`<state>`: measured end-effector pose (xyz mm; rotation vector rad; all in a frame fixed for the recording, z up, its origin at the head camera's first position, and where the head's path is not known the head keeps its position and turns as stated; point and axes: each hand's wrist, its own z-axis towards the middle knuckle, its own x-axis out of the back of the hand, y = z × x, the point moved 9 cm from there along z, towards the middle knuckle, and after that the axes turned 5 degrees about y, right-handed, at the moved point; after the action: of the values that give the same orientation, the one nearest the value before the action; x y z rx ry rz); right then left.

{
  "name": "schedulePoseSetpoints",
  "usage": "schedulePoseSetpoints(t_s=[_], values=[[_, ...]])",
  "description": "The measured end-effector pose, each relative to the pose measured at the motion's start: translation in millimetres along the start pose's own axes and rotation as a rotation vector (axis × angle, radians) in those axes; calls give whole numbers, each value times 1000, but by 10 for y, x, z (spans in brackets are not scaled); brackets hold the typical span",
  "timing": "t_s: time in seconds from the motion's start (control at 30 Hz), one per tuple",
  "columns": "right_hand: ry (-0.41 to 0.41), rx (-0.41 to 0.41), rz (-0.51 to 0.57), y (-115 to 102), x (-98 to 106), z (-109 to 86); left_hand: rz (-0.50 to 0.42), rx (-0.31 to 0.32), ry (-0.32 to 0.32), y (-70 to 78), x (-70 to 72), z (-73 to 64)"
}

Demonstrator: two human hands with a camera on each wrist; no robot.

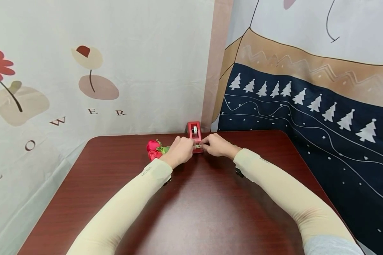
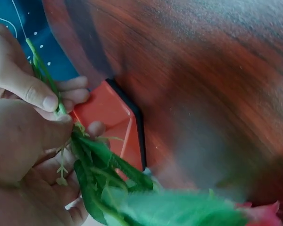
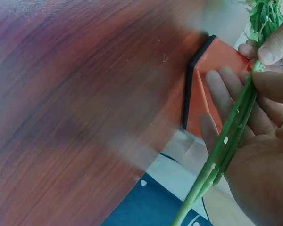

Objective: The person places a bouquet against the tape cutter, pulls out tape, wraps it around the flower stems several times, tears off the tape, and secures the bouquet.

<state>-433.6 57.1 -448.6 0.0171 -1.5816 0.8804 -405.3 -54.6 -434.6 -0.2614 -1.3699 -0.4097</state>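
Red artificial roses lie sideways over the far part of the table, blooms to the left. My left hand grips their green stems just past the leaves. Close beside it, my right hand pinches the same stems between thumb and index finger, its other fingers loosely extended behind them. Right under and behind the two hands stands a red tape dispenser with a tape roll in it. Whether a piece of tape is on the stems cannot be told.
The dark red wooden table has rounded far corners. Behind it hangs a pale printed curtain, and on the right a navy cloth with white trees. The dispenser stands near the table's far edge.
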Motion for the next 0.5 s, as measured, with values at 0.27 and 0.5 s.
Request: schedulePoseSetpoints(t_s=[0.27, 0.5], values=[[13, -12, 13, 29, -6, 28, -2, 1, 1, -5, -8, 17], [-14, -16, 27, 63, -11, 28, -42, -7, -6, -5, -27, 33]])
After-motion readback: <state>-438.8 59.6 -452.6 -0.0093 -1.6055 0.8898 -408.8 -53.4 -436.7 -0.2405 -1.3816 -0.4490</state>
